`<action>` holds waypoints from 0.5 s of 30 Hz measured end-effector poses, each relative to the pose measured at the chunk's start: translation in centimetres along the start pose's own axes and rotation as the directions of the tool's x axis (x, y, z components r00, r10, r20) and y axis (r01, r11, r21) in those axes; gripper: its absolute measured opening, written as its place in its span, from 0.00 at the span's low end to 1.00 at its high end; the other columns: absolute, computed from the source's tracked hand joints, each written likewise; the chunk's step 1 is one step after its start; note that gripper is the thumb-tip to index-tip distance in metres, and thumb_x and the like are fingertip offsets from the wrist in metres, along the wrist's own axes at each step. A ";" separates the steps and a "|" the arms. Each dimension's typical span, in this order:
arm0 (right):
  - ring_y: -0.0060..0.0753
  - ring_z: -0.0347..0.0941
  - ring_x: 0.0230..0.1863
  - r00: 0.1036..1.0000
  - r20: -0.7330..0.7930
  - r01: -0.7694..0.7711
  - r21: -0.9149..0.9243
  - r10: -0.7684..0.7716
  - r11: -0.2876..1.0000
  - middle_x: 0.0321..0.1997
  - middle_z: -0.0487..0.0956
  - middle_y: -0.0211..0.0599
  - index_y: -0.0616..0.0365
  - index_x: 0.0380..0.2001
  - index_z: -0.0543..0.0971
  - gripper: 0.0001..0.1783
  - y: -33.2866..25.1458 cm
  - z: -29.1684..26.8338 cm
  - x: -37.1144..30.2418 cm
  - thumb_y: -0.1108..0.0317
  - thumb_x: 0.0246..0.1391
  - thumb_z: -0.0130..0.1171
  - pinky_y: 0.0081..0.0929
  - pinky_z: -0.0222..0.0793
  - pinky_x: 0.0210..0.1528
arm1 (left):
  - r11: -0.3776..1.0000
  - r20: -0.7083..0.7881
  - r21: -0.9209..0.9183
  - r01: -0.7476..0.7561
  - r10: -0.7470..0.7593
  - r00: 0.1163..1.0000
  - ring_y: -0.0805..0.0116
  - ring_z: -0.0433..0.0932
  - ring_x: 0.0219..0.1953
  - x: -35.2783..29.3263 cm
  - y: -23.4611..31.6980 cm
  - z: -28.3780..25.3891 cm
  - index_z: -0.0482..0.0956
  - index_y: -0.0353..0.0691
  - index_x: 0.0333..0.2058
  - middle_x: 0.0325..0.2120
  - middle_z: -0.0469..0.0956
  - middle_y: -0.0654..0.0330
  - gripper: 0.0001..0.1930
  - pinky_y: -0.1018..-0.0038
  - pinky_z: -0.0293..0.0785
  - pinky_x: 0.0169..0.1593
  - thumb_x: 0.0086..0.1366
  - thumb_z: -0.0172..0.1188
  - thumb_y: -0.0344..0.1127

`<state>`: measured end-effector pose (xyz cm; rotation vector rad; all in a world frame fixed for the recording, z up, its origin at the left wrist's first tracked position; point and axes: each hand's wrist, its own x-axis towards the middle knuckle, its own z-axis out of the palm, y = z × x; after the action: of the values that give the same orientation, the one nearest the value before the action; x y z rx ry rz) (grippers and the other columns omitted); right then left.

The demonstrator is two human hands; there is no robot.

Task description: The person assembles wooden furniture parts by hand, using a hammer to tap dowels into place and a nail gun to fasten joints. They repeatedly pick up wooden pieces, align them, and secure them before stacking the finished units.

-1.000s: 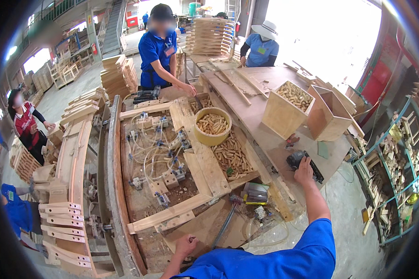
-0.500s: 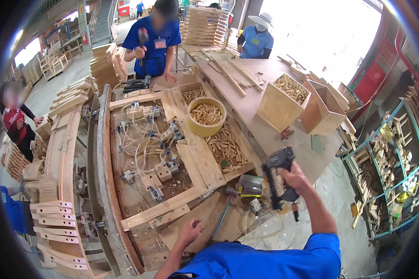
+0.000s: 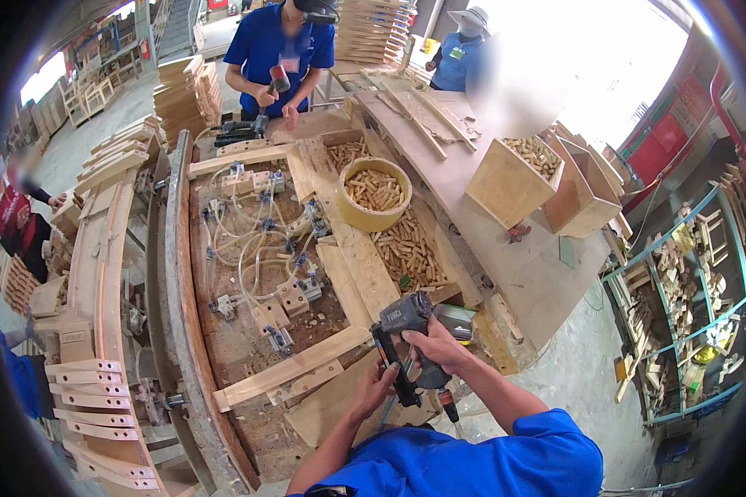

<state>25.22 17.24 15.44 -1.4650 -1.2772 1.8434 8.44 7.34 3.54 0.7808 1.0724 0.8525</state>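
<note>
A black pneumatic nail gun (image 3: 406, 313) is held in front of my body, over the near right corner of the workbench. My right hand (image 3: 438, 348) is wrapped around its handle, with the air hose fitting hanging below. At the gun's long magazine, my left hand (image 3: 373, 391) closes its fingers on the side; part of the grip is hidden. Beyond the gun lies a wooden frame (image 3: 294, 366) on the bench, around small clamp blocks with clear air tubes (image 3: 261, 236). A yellow tub (image 3: 355, 217) full of wooden dowels stands on the frame's right side.
Loose dowels (image 3: 408, 248) fill a tray beside the tub. Two wooden boxes (image 3: 506, 186) stand on the right-hand table. Across the bench a co-worker (image 3: 278, 58) holds a red-headed mallet (image 3: 279, 79). Stacked curved slats (image 3: 91, 398) sit left; a rack of offcuts (image 3: 680, 306) stands right.
My right hand has brought the nail gun left and closer to my body. My left hand has moved right and up to its magazine. The co-worker's mallet has come down.
</note>
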 end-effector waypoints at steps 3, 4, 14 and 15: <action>0.25 0.76 0.31 1.000 0.014 0.019 -0.027 -0.019 0.999 0.46 0.78 0.35 0.57 0.63 0.67 0.25 0.5 0.7 1.2 0.65 0.69 0.63 0.29 0.77 0.27 | 0.996 -0.029 -0.077 -0.050 0.048 0.998 0.63 0.82 0.50 0.3 -0.6 -0.1 0.64 0.33 0.72 0.52 0.82 0.48 0.35 0.65 0.80 0.55 0.79 0.58 0.52; 0.26 0.77 0.31 0.999 0.023 0.033 -0.026 -0.032 0.999 0.48 0.78 0.35 0.57 0.64 0.67 0.25 0.7 0.5 1.5 0.65 0.69 0.63 0.30 0.79 0.29 | 0.992 -0.054 -0.067 -0.108 0.104 0.993 0.62 0.82 0.51 0.9 -1.1 0.0 0.63 0.33 0.73 0.53 0.82 0.48 0.35 0.64 0.79 0.57 0.79 0.58 0.52; 0.30 0.83 0.37 0.986 0.162 -0.089 0.260 0.048 0.961 0.56 0.82 0.43 0.55 0.67 0.66 0.21 0.8 0.7 3.6 0.57 0.80 0.50 0.31 0.85 0.41 | 0.913 0.024 -0.332 -0.238 0.260 0.965 0.63 0.79 0.63 4.6 -4.1 -1.1 0.49 0.40 0.79 0.60 0.76 0.58 0.33 0.66 0.74 0.68 0.83 0.52 0.37; 0.27 0.82 0.37 0.985 0.167 -0.069 0.231 0.030 0.971 0.55 0.82 0.42 0.55 0.67 0.66 0.22 0.7 0.8 4.0 0.56 0.80 0.50 0.29 0.84 0.40 | 0.912 0.012 -0.341 -0.226 0.244 0.970 0.63 0.80 0.62 4.9 -4.5 -1.2 0.50 0.40 0.78 0.60 0.77 0.59 0.32 0.66 0.74 0.68 0.83 0.52 0.37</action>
<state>23.29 19.77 12.81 -1.2522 -1.0559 2.1040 9.37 9.77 -2.73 0.6443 0.7625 1.1790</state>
